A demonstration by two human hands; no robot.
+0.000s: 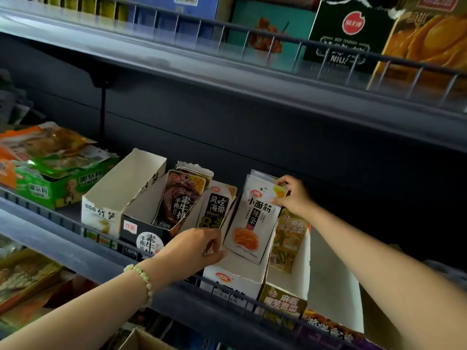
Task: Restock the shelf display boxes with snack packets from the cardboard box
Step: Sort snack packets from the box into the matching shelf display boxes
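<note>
While the right grip [285, 195] pinches the top corner of the white packets [255, 218], standing in the white display box [235, 276] below it, the left grip [202, 246] curls round their lower edge; a loose pinch could fan them forward over the front

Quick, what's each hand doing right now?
Left hand: gripping the white packets at their lower edge.
Right hand: pinching the white packets at their top corner.

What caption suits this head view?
Restocking: left hand and right hand hold white snack packets in a white display box.
</note>
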